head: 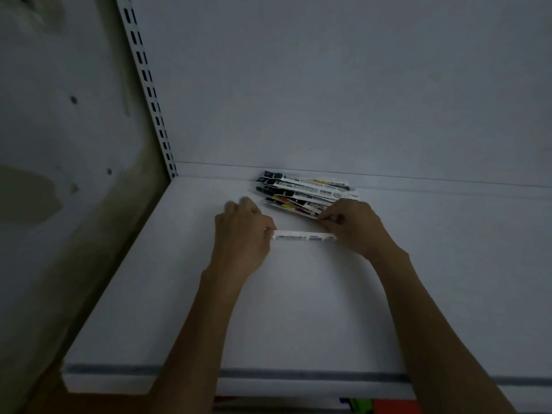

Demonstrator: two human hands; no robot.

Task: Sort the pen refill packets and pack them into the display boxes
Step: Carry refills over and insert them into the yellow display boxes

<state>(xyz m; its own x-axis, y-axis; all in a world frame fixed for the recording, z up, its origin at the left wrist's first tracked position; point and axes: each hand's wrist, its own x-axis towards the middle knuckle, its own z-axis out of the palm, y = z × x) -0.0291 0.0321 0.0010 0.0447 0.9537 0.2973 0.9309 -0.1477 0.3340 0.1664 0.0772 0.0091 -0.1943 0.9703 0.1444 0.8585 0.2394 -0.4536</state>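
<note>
Refill packet [303,236], long and white, is held level between my two hands, out in front of the pile. My left hand [242,231] has its fingers curled round the packet's left end; my right hand [355,227] grips the right end, fingers curled tight. The right fingertips sit just beside the pile's near edge; I cannot tell if they touch it.

The pile of refill packets [301,191] lies fanned and overlapping at the back of the white shelf [143,294], its far side against the back panel [328,85].

The shelf's left edge runs up to the slotted upright [146,85] at the back corner. The front edge carries a grey strip [119,369]. Bare shelf lies to the left of the pile, to its right, and between my forearms toward the front edge.
</note>
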